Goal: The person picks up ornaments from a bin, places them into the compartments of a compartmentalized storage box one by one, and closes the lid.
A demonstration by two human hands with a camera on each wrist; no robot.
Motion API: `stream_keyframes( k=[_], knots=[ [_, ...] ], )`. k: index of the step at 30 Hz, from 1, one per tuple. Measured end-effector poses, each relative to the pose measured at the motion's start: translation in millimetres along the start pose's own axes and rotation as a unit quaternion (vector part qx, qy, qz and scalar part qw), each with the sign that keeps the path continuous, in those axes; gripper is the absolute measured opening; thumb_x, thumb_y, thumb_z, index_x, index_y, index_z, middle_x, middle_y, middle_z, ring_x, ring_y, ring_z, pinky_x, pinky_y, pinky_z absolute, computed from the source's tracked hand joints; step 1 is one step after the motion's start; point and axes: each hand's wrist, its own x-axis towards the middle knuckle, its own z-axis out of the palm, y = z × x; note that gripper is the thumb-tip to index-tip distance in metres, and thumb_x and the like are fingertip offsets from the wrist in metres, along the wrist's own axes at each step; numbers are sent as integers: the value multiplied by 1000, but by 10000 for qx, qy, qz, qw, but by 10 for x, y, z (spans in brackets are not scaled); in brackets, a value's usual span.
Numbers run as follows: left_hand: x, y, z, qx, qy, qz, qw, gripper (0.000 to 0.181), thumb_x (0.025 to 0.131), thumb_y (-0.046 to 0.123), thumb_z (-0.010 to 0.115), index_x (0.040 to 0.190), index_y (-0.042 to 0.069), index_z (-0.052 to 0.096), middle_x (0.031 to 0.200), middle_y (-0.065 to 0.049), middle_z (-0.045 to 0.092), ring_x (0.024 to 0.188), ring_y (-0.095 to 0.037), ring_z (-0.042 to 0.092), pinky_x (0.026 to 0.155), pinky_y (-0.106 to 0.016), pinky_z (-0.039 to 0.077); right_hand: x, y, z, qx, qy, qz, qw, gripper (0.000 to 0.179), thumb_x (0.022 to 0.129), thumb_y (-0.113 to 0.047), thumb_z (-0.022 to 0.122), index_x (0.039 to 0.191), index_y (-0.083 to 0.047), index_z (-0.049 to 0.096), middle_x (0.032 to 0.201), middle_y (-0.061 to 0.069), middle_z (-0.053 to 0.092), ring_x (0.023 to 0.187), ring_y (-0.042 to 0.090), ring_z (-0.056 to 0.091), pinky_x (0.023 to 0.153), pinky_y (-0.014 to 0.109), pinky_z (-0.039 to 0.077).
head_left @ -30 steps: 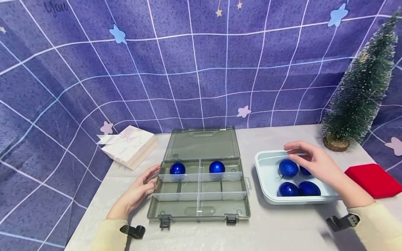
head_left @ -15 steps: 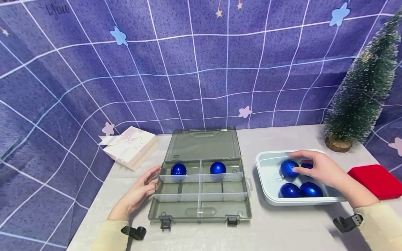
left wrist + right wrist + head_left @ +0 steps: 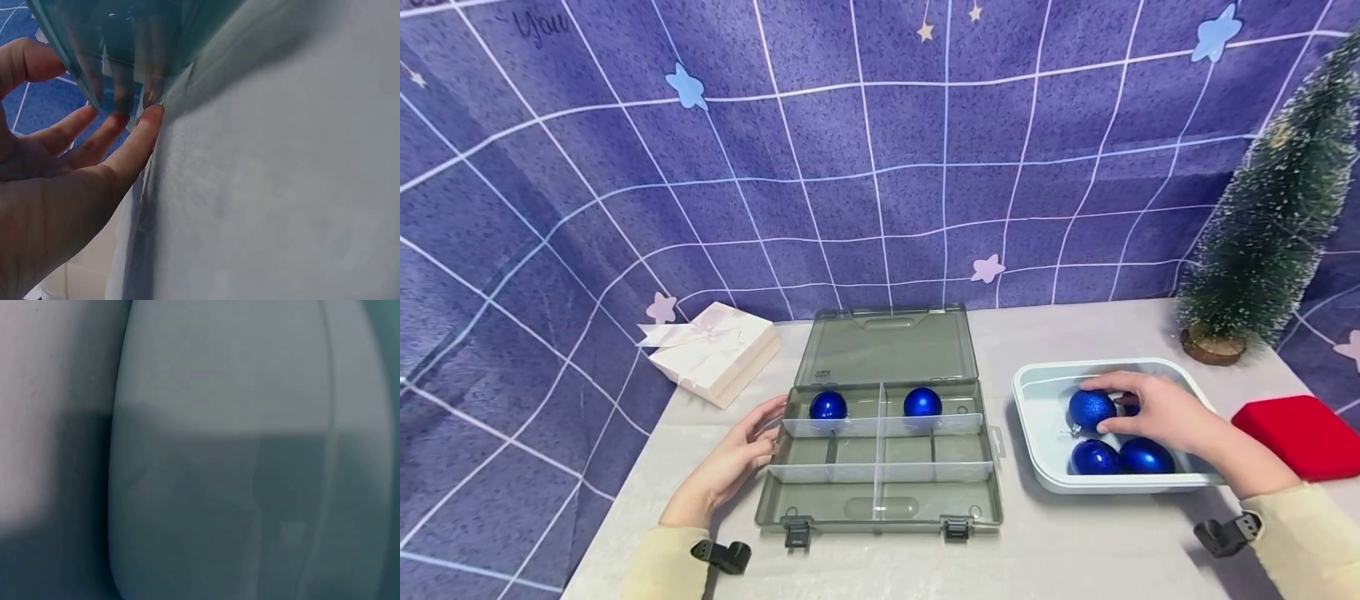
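Note:
My right hand [image 3: 1157, 412] reaches into a pale blue-white tray [image 3: 1033, 454], its thumb and fingers around a glittery blue Christmas ball [image 3: 1091, 410] with a silver cap. Beside it in the tray lie two smooth blue balls, one [image 3: 1094, 457] left of the other [image 3: 1147, 456]; another blue ball is mostly hidden behind my fingers. My left hand [image 3: 730, 458] rests its fingertips against the left side of an open, see-through grey divider box [image 3: 880, 521]. In the left wrist view the fingers touch the box wall [image 3: 144, 37]. Two blue balls [image 3: 828, 406] [image 3: 922, 405] sit in the back compartments.
The box lid [image 3: 887, 346] lies back towards the purple grid cloth [image 3: 880, 192]. A white gift box [image 3: 715, 350] with a ribbon stands back left. At right are a small frosted tree [image 3: 1262, 225] and a red box [image 3: 1296, 437]. The right wrist view shows mostly the tray's outer wall [image 3: 219, 425].
My right hand has lowered into the tray and its thumb and fingers have come in around the glittery ball. The left hand stays at the box's side.

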Motion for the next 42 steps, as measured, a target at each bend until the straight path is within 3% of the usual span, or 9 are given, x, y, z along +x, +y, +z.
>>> stream_keyframes(
  k=[6, 10, 16, 21, 28, 36, 42],
  knots=[
    [-3, -1, -3, 17, 0, -39, 10000, 79, 93, -6, 54, 162, 2, 16, 165, -25, 12, 146, -45, 18, 99, -30, 46, 20, -46, 18, -85, -95, -155, 9998, 52, 74, -16, 90, 122, -9, 71, 116, 10, 73, 96, 20, 68, 78, 42, 57],
    [0, -6, -8, 18, 7, -41, 10000, 80, 93, -6, 55, 162, 2, 15, 165, -25, 12, 147, -46, 17, 100, -30, 45, 14, -56, 33, 5, -114, -25, 9999, 52, 75, -14, 90, 122, -8, 70, 115, 12, 72, 95, 21, 69, 78, 44, 57],
    [-5, -4, -15, 73, -10, 9, 10000, 83, 88, -10, 53, 161, 1, 15, 164, -26, 12, 146, -46, 16, 96, -27, 45, -6, -100, 16, 425, 157, 177, 9988, 51, 77, -11, 89, 124, -7, 69, 115, 11, 72, 100, 16, 68, 80, 35, 58],
    [0, 0, -25, 170, -22, 76, 9998, 86, 84, -14, 51, 161, 1, 16, 164, -27, 13, 146, -47, 16, 94, -24, 45, 5, -174, -4, 1101, 382, 436, 9922, 49, 80, -7, 86, 125, -7, 67, 116, 12, 71, 100, 3, 65, 80, 22, 55],
    [-1, 0, -27, 169, -14, 8, 9999, 85, 85, -11, 52, 161, 2, 17, 164, -26, 13, 147, -47, 16, 99, -29, 45, 56, -343, -28, 1703, 432, 486, 9832, 47, 84, -4, 82, 127, -7, 64, 124, 17, 67, 107, -5, 61, 79, 19, 55],
    [5, -4, -29, 103, -25, -3, 9999, 85, 85, -10, 52, 161, 2, 17, 164, -25, 14, 147, -46, 18, 101, -32, 45, 160, -612, -30, 2296, 533, 257, 9715, 47, 84, 3, 79, 128, -2, 62, 126, 9, 65, 112, -2, 61, 86, 17, 51],
    [7, -10, -30, 84, -35, 44, 9999, 86, 84, -11, 52, 162, 2, 17, 164, -25, 14, 147, -45, 21, 101, -31, 46, 258, -805, 24, 2459, 497, 176, 9678, 46, 86, 2, 78, 129, -1, 62, 128, 17, 63, 114, 2, 61, 90, 17, 49]
  ],
)
